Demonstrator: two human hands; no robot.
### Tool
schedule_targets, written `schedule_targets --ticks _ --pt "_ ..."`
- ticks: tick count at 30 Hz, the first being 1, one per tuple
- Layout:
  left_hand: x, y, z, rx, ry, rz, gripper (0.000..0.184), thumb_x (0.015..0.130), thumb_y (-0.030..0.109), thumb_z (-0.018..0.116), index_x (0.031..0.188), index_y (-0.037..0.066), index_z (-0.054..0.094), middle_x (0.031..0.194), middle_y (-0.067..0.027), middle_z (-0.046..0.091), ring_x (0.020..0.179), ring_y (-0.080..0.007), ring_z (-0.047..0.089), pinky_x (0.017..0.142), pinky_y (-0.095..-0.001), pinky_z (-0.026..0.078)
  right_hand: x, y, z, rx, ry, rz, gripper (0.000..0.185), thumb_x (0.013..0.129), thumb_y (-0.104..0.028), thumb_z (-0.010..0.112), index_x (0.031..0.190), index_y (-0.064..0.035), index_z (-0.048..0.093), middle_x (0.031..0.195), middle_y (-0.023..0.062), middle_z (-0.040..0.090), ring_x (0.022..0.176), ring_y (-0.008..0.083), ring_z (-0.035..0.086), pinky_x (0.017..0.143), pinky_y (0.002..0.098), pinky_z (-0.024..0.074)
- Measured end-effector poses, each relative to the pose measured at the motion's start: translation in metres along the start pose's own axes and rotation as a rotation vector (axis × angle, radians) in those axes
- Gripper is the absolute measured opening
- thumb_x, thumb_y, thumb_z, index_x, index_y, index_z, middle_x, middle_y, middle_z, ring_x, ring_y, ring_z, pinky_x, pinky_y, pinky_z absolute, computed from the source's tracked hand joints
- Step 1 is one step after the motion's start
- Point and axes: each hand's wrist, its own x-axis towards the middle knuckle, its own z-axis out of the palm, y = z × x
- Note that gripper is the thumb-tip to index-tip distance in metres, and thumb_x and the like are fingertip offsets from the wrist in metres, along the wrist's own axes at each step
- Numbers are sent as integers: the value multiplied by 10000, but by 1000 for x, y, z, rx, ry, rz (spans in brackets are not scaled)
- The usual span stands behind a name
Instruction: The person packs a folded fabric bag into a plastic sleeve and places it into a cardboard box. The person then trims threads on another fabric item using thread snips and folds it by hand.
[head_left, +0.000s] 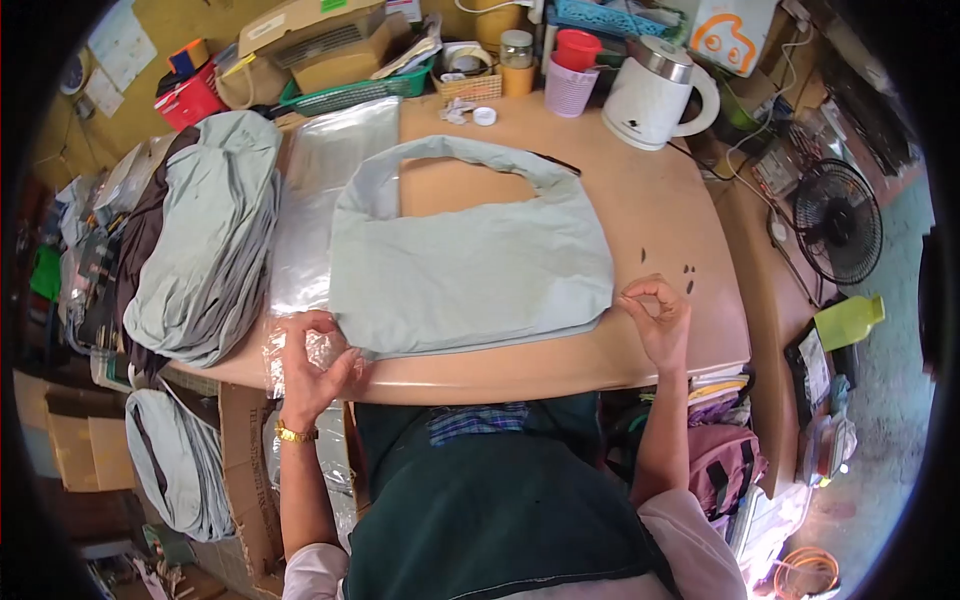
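Observation:
A pale grey-green cloth shoulder bag [470, 265] lies flat on the table, its strap looped towards the far side. My left hand [312, 360] is at the bag's lower left corner, over crinkled clear plastic [283, 345]. Its thumb and fingers are curved and apart, so the hand is open. At the bag's lower right edge, my right hand [660, 318] is closed in a pinch of thumb and forefinger. Whether cloth or something small is between those fingertips is too fine to make out.
Clear plastic sleeves [340, 150] lie left of the bag, beside a pile of similar cloth bags [205, 240]. A white kettle [648, 95], a pink cup [570, 85] and a green basket [350, 100] stand at the back. A black fan [838, 220] is at right.

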Motion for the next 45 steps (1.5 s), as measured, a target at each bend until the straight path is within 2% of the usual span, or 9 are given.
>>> schedule_targets --ticks 4,10,17,20,22,28,34,40,45 --pt "15 0 -4 198 -55 155 421 613 69 799 1013 76 666 1015 -121 577 950 -285 567 832 -380 471 5 -19 5 -9 -44 -172 215 714 97 743 880 -6 653 943 94 618 916 202 608 807 306 486" --pt "18 2 -8 278 -96 353 261 674 75 797 920 92 712 1041 -83 643 980 -271 587 866 -385 459 4 -13 14 -197 -131 -265 311 660 93 754 919 -47 652 1113 105 575 1031 254 571 867 348 476" --pt "19 3 5 40 26 63 185 739 101 785 878 55 673 890 -61 673 870 -253 615 838 -357 447 20 3 31 315 -95 -94 226 705 91 723 872 -30 629 1017 102 630 1037 236 579 906 346 458" --pt "27 1 7 71 26 204 194 732 126 800 868 61 678 831 -68 662 834 -254 603 816 -346 444 23 10 29 -48 -149 -213 149 761 85 677 856 -10 613 937 84 632 954 182 588 868 307 460" --pt "24 -14 13 93 -41 124 176 748 136 795 840 44 676 784 -72 650 812 -250 586 788 -344 443 26 26 29 297 -141 -68 96 802 70 664 835 7 599 881 51 615 845 129 570 791 254 451" --pt "28 -19 38 -289 37 -100 250 917 157 657 752 -9 569 648 -42 513 660 -149 461 639 -307 397 32 37 45 146 210 -8 175 939 -122 640 815 -3 604 730 -29 539 701 45 451 626 209 368" --pt "27 -26 56 -376 112 -320 399 978 197 571 684 2 384 610 -40 337 607 -138 302 554 -339 307 31 33 42 -92 200 72 276 986 -206 572 820 12 601 713 -38 505 689 47 428 607 217 360" --pt "32 -19 44 150 250 55 180 907 110 586 766 -1 577 684 -149 545 662 -296 508 690 -401 405 23 42 43 -6 184 54 236 977 -175 569 833 4 622 723 5 568 732 105 499 692 280 424" --pt "39 5 35 442 87 14 78 874 119 633 877 42 628 836 -133 621 873 -309 568 825 -427 410 23 32 55 -121 262 -83 184 931 -133 612 795 -12 642 698 82 610 678 193 536 776 341 441"
